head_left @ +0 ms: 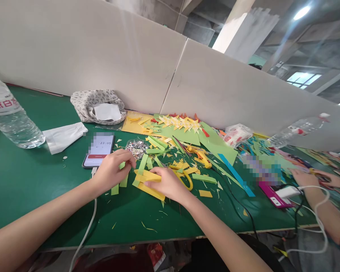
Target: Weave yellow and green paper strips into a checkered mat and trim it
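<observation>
My right hand point(170, 184) grips a folded yellow paper piece point(149, 190) with green paper strips woven through its left end. Just to the left, my left hand point(116, 167) hovers with curled fingers pressed together; whatever they hold, if anything, is hidden. Green paper strips point(115, 189) lie beneath it. A phone point(98, 149) with a cable plugged in lies beyond my left wrist. Small sequin-like pieces point(136, 148) sit in a shallow container behind my hands. The yellow-handled scissors point(190, 183) rest partly behind my right hand, and a yellow glue gun point(203, 156) lies farther back.
Water bottles point(15, 117) stand at left and right along the green table point(82, 217). A patterned cloth bag point(98, 102) rests against the pale partition point(102, 56). Finished star-like paper strips point(180, 124) lie at the back. Another person's hands point(307, 183) work at right beside a magenta power strip point(274, 196).
</observation>
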The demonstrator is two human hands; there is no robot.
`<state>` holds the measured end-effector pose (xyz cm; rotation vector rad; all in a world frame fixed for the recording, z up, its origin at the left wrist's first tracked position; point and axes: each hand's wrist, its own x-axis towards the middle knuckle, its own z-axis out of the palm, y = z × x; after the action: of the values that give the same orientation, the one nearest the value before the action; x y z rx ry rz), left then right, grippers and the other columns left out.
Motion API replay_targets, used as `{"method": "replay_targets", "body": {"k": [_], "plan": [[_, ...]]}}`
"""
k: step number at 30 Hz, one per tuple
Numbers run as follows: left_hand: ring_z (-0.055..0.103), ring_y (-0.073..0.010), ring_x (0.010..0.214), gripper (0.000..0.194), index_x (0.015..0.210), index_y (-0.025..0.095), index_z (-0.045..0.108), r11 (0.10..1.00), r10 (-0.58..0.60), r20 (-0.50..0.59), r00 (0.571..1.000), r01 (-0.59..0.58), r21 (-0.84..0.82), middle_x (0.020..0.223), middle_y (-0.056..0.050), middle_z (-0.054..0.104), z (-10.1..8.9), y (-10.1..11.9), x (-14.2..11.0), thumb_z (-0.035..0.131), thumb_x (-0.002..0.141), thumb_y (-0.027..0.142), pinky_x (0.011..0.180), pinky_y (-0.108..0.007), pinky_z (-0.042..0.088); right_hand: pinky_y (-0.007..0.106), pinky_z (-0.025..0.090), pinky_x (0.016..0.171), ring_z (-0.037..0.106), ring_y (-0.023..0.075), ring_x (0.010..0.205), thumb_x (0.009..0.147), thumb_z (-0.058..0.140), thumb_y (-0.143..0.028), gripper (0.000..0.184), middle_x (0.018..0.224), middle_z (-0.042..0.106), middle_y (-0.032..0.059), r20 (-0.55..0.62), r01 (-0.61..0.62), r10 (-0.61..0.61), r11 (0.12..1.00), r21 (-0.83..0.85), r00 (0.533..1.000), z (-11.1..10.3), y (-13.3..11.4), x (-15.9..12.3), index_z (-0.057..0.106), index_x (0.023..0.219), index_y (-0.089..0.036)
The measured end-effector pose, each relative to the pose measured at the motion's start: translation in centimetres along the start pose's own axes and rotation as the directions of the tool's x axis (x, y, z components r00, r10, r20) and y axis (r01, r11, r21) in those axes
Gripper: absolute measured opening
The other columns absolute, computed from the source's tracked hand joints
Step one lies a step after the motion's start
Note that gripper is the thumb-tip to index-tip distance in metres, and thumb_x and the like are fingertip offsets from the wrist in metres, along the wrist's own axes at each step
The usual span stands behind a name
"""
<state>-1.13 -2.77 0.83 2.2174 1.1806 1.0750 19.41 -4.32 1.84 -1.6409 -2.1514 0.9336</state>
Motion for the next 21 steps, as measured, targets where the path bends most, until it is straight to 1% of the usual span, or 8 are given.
{"method": "replay_targets", "body": {"k": [2,6,9,13,14,16,18,21], "plan": [[0.056,-0.0156,0.071,0.024,0.064,0.019,0.056,0.996,0.075,0.012,0.997,-0.075,0.057,0.068,-0.001,0.061,-0.2,0.0,-0.1,0.037,0.069,0.006,0.062,-0.027,0.044,0.026,0.041,0.059,0.06,0.0195,0.074,0.069,0.061,-0.051,0.04,0.087,0.066,0.0052,-0.02,-0.006,0.005,0.996,-0.089,1.0,-0.1,-0.3,0.0,0.062,0.095,-0.021],[0.055,-0.0148,0.064,0.024,0.058,0.019,0.056,0.997,0.033,0.033,0.999,-0.035,0.064,0.063,0.0,0.061,-0.2,0.2,-0.3,0.038,0.062,0.005,0.059,-0.025,0.041,0.026,0.04,0.056,0.062,0.0225,0.075,0.073,0.054,-0.057,0.045,0.081,0.067,0.0071,-0.062,-0.011,-0.012,0.938,-0.347,0.998,-0.9,-1.5,-0.4,0.063,0.097,-0.02],[0.054,-0.0135,0.057,0.023,0.053,0.018,0.055,0.998,-0.025,0.071,0.997,0.021,0.053,0.059,0.001,0.061,-0.4,0.6,-0.4,0.038,0.064,0.008,0.057,-0.024,0.04,0.026,0.04,0.055,0.061,0.0203,0.07,0.078,0.051,-0.052,0.038,0.08,0.067,0.0063,-0.1,0.0,-0.055,0.878,-0.479,0.993,-1.4,-2.0,-0.5,0.065,0.091,-0.019],[0.049,-0.0121,0.047,0.025,0.061,0.018,0.059,0.98,-0.078,0.148,0.986,0.049,0.191,0.053,0.002,0.059,-0.5,0.9,-0.3,0.039,0.076,0.019,0.048,-0.024,0.034,0.026,0.041,0.059,0.059,0.0181,0.078,0.083,0.051,-0.038,0.022,0.082,0.065,0.0038,-0.195,0.046,-0.173,0.849,-0.526,0.965,-1.0,-1.3,0.2,0.063,0.081,-0.019],[0.051,-0.0132,0.051,0.024,0.065,0.019,0.061,0.972,-0.055,0.158,0.986,0.017,0.234,0.057,0.002,0.061,-0.4,0.8,-0.3,0.041,0.077,0.023,0.049,-0.024,0.034,0.026,0.041,0.06,0.057,0.0182,0.081,0.083,0.051,-0.037,0.021,0.082,0.064,0.0037,-0.207,0.064,-0.201,0.847,-0.527,0.957,-0.7,-0.9,0.5,0.062,0.079,-0.019],[0.057,-0.0171,0.065,0.021,0.074,0.02,0.064,0.947,0.053,0.182,0.982,-0.107,0.303,0.069,-0.001,0.065,0.0,0.4,-0.2,0.045,0.078,0.026,0.055,-0.026,0.038,0.027,0.04,0.06,0.055,0.0184,0.083,0.084,0.051,-0.04,0.024,0.081,0.062,0.0037,-0.209,0.101,-0.245,0.841,-0.531,0.947,-0.1,-0.1,1.0,0.06,0.076,-0.02],[0.058,-0.0201,0.077,0.019,0.08,0.021,0.066,0.906,0.183,0.236,0.954,-0.257,0.336,0.08,-0.003,0.067,0.4,-0.1,-0.2,0.047,0.078,0.024,0.067,-0.031,0.043,0.027,0.04,0.06,0.054,0.0186,0.081,0.083,0.051,-0.044,0.027,0.079,0.061,0.0038,-0.208,0.124,-0.278,0.828,-0.547,0.938,0.6,0.4,1.4,0.058,0.075,-0.019],[0.057,-0.0212,0.081,0.016,0.08,0.022,0.067,0.877,0.247,0.29,0.925,-0.34,0.339,0.085,-0.004,0.066,1.0,-0.7,-0.2,0.051,0.077,0.026,0.076,-0.036,0.044,0.028,0.039,0.057,0.052,0.0192,0.079,0.082,0.052,-0.042,0.025,0.075,0.059,0.0041,-0.208,0.138,-0.316,0.794,-0.592,0.926,1.5,0.6,1.5,0.057,0.073,-0.019]]}}
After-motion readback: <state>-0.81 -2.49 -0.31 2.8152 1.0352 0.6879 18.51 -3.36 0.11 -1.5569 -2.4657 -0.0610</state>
